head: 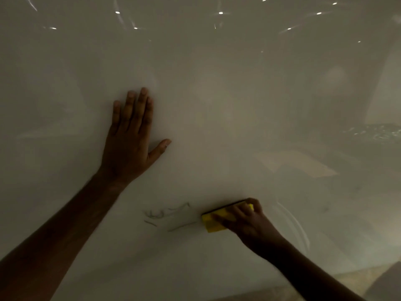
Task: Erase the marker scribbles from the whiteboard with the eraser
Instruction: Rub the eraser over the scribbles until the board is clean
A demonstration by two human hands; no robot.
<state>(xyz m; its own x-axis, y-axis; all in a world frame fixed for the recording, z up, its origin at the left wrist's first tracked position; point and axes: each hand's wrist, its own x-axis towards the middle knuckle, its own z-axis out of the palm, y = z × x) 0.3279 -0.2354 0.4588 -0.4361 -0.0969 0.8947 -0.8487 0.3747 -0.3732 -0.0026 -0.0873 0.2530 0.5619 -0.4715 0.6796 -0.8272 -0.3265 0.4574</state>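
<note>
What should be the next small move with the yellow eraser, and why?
Probably a short wipe toward the left. The right hand presses the yellow eraser on the whiteboard, and faint grey marker scribbles remain just left of it. The left hand lies flat on the board higher up, clear of that path.

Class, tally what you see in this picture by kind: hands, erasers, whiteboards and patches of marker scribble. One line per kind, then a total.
Hands: 2, the left hand flat on the board, the right hand gripping the eraser
Yellow eraser: 1
Whiteboard: 1
Patch of faint marker scribbles: 1
Total: 5
</note>
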